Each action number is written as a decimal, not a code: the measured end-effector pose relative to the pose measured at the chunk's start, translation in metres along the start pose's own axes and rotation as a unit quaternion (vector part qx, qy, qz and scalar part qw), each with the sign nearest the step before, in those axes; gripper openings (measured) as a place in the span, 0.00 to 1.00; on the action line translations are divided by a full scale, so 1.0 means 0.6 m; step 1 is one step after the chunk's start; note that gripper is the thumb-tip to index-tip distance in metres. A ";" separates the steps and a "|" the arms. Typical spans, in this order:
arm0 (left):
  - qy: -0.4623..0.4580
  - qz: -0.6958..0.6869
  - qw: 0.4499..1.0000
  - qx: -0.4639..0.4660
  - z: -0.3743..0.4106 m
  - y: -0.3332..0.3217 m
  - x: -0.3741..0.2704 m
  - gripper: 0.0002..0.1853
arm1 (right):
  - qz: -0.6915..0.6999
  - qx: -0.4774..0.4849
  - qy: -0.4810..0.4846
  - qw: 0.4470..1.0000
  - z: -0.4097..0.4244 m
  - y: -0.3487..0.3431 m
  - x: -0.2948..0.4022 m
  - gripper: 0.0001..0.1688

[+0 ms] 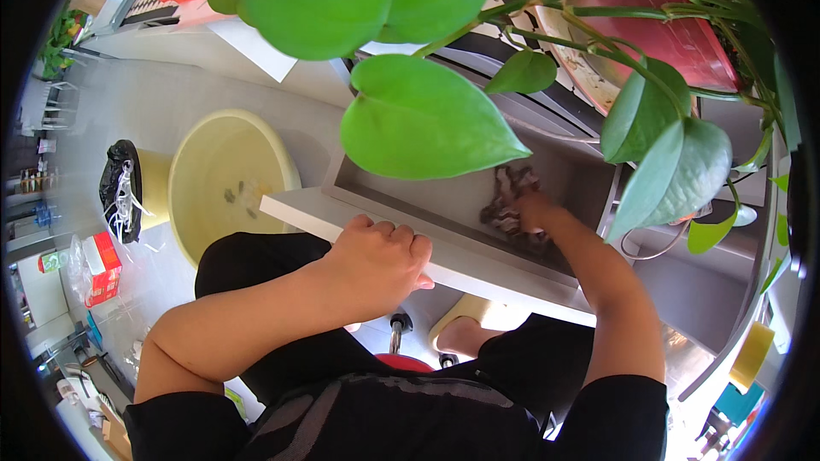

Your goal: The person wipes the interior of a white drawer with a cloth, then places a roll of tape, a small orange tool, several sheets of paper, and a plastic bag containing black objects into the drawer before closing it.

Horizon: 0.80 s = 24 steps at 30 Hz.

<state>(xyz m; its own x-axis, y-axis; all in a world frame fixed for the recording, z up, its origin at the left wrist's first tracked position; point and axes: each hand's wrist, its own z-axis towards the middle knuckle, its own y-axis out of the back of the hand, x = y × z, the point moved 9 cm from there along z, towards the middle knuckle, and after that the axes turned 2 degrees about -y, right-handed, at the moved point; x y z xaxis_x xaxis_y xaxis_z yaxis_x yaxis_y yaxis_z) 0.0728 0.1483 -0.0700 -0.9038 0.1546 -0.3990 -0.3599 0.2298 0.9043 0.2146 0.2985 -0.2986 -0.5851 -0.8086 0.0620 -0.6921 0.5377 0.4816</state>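
An open drawer [423, 202] lies before me, its pale front panel facing my lap. My left hand [384, 256] rests on the top edge of that panel with its fingers curled over it. Inside the drawer, my right hand [535, 211] presses a crumpled, patterned cloth [506, 202] against the bottom near the right end. Its fingers are partly hidden by the cloth, and how firmly they grip is hard to tell. Broad green leaves [429, 118] of a potted vine hang over the drawer's far side and cover part of it.
A yellow plastic basin [230, 173] stands on the floor left of the drawer, beside a bin with a black bag [122, 192]. Further left is a red and white box [102, 269]. Trailing stems and a pink container [666, 32] are at the upper right. A cable [660, 253] loops right of the drawer.
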 end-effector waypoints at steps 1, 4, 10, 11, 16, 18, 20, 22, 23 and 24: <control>-0.009 -0.004 1.000 -0.001 0.007 0.003 -0.004 0.17 | 0.023 0.021 0.040 0.999 0.050 -0.064 -0.001 0.29; 0.010 -0.003 1.000 0.004 0.002 0.002 0.000 0.17 | 0.200 0.018 0.080 0.976 0.056 -0.059 0.027 0.27; 0.010 -0.013 1.000 0.003 -0.006 -0.008 -0.009 0.18 | 0.510 0.012 0.114 0.852 0.034 0.058 0.194 0.21; 0.011 -0.008 1.000 0.003 -0.006 -0.008 -0.008 0.18 | 0.523 0.042 0.139 0.840 0.031 0.075 0.224 0.22; 0.006 0.022 0.997 -0.070 -0.013 0.011 -0.017 0.23 | 0.543 0.148 0.259 0.785 -0.044 0.128 0.275 0.21; 0.026 -0.008 0.997 -0.068 -0.017 0.017 -0.012 0.25 | 0.577 0.175 0.220 0.767 -0.095 0.127 0.260 0.22; 0.034 -0.059 0.997 -0.048 -0.015 0.017 -0.010 0.32 | 0.618 0.197 0.187 0.738 -0.126 0.109 0.225 0.27; 0.043 -0.056 0.992 -0.100 -0.015 0.029 -0.004 0.37 | 0.638 0.182 0.227 0.713 -0.172 0.124 0.199 0.31; 0.049 -0.055 0.989 -0.126 -0.016 0.035 0.001 0.39 | 0.646 0.175 0.246 0.701 -0.197 0.135 0.192 0.34; 0.046 -0.075 0.988 -0.123 -0.014 0.044 0.006 0.46 | 0.647 0.173 0.278 0.688 -0.226 0.147 0.185 0.36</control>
<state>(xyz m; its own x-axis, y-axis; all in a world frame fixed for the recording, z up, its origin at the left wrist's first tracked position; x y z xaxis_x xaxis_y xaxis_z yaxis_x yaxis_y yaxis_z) 0.0584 0.1470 -0.0463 -0.8489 0.0459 -0.5265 -0.5270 0.0004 0.8498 0.1458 0.2239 -0.1305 -0.6198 0.4869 0.6154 0.1415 0.8407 -0.5227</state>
